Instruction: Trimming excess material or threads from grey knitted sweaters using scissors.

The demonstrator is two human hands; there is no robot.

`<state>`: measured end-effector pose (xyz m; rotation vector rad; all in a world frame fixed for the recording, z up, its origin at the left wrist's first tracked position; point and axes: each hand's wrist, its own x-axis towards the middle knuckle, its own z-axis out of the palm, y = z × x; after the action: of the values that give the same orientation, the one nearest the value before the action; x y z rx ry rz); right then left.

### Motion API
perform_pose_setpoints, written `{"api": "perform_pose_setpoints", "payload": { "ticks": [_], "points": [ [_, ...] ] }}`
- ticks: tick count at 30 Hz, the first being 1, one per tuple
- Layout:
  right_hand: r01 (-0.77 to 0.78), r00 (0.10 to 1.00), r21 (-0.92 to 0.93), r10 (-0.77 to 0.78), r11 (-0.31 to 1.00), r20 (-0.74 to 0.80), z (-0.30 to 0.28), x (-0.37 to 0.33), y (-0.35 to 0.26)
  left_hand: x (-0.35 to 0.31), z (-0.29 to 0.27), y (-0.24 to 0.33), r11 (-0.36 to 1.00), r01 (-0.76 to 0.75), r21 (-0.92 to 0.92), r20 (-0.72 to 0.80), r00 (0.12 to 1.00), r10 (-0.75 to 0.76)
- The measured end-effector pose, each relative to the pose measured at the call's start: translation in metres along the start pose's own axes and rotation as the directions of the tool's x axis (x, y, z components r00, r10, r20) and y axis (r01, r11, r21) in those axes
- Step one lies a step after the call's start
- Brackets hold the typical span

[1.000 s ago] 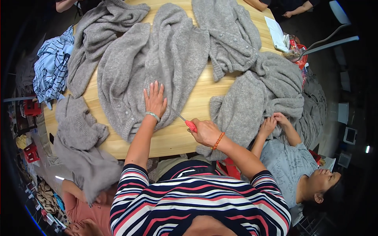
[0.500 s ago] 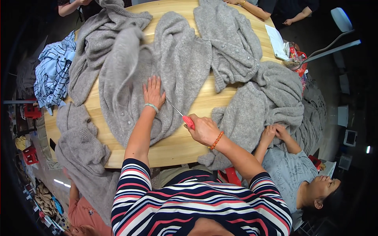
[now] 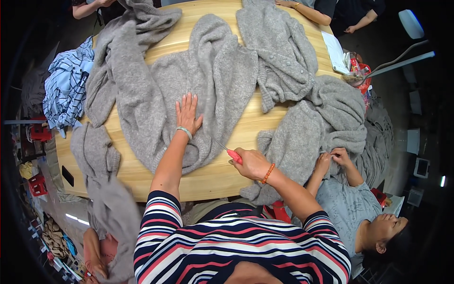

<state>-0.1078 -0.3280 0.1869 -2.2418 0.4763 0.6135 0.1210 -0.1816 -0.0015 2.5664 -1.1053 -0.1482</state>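
1. The right hand [image 3: 253, 163] is closed in a firm grip around the red plastic handle of a thin metal-tipped tool [image 3: 230, 153], whose fine point reaches toward the lower hem of the knit.
2. The left hand [image 3: 188, 115] lies flat, fingers spread, pressing on the large grey fuzzy knitted cardigan [image 3: 198, 85]; it pinches nothing.
3. That cardigan is spread across the middle of the round pale wooden counter [image 3: 213, 177], its hem near the counter's near edge.
4. More grey knitted garments lie around it: one draped at the left [image 3: 111, 71], one at the top right [image 3: 279, 52], a bunched one at the right [image 3: 326, 123].
5. A neighbouring person's hands [image 3: 333, 158] finger the bunched garment's edge.
6. A white rectangular sheet of paper [image 3: 335, 51] rests at the counter's far right rim, beside a red package [image 3: 357, 71]; its shape is unclear.
7. A blue striped cloth [image 3: 66, 90] hangs off the left.
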Motion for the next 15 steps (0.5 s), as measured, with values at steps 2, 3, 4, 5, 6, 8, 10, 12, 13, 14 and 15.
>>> {"api": "perform_pose_setpoints", "payload": {
  "ticks": [2,3,4,5,6,8,10,12,13,14,15],
  "points": [
    [-0.014,1.000,0.048,0.015,0.999,-0.020,-0.003,-0.002,-0.002,-0.001,-0.002,0.006,0.999,-0.026,-0.042,-0.049,0.999,0.023],
    [-0.008,0.994,0.078,0.017,0.997,-0.108,-0.004,0.002,-0.003,-0.006,-0.003,0.009,1.000,-0.003,0.005,0.014,1.000,0.003],
    [0.002,0.981,0.109,0.019,0.994,-0.195,-0.005,0.006,-0.004,-0.010,-0.005,0.010,0.998,0.016,0.056,0.077,0.997,-0.020],
    [0.004,0.981,0.109,0.017,0.994,-0.195,-0.005,0.010,-0.006,-0.012,-0.004,0.012,0.998,0.017,0.057,0.076,0.997,-0.021],
    [-0.001,0.984,0.055,0.010,0.999,-0.179,-0.004,0.013,-0.008,-0.015,-0.003,0.014,0.999,0.010,0.043,0.061,0.998,-0.012],
    [-0.007,0.987,-0.001,0.007,1.000,-0.163,-0.001,0.020,-0.010,-0.020,-0.001,0.015,1.000,0.001,0.026,0.047,0.999,-0.003],
    [0.047,0.981,-0.017,-0.049,0.999,-0.187,0.005,0.029,-0.013,-0.022,-0.001,0.014,0.999,-0.002,0.038,0.055,0.998,-0.001],
    [0.015,0.986,-0.042,-0.022,0.999,-0.165,0.003,0.039,-0.019,-0.024,0.000,0.012,0.999,-0.006,0.032,0.040,0.999,0.005],
    [-0.015,0.989,-0.063,0.006,0.998,-0.146,0.002,0.044,-0.023,-0.025,0.000,0.013,0.999,-0.013,0.030,0.027,1.000,0.012],
    [-0.018,0.989,-0.065,0.008,0.998,-0.146,0.002,0.049,-0.025,-0.025,0.000,0.013,1.000,-0.013,0.026,0.026,1.000,0.012],
    [-0.041,0.990,-0.073,0.031,0.996,-0.138,0.002,0.055,-0.026,-0.025,0.000,0.014,1.000,-0.009,0.028,0.031,0.999,0.008]
  ]
}}
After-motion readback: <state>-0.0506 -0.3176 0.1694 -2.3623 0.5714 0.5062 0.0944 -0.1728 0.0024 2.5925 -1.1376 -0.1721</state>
